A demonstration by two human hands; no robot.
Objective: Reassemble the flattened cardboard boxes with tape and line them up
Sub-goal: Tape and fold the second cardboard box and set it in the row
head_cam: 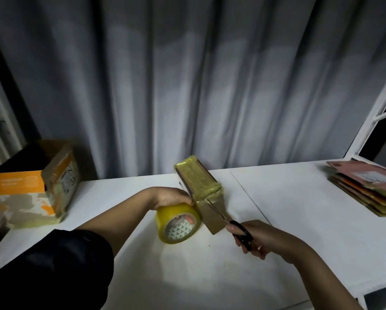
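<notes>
Behind everything we see a grey curtain (pixel 210 86) hanging in long folds, and in front of it the white table (pixel 288 220) which carries all the things. At the far left of the table stands the biggest item, an assembled cardboard box (pixel 40 186) with orange print and yellowish tape on its sides — its top is open and dark inside. At the far right edge lies a stack of flattened boxes (pixel 366 189), pinkish on top, well apart from our hands. In the middle of the table we hold a small narrow box (pixel 201 189), its top wrapped in yellow tape, standing tilted with one end toward us. Our left hand (pixel 172 196) grips the roll of yellow tape (pixel 178 222) from above, fingers curled over it; the roll touches the left side of the small box, and a strip of tape seems to run from the roll onto the box, though we cannot tell this for sure. Our right hand (pixel 261 240) holds black-handled scissors (pixel 232 224) with fingers through the loops — the blades are slightly apart and they reach the near end of the small box, at the edge of the tape there.
</notes>
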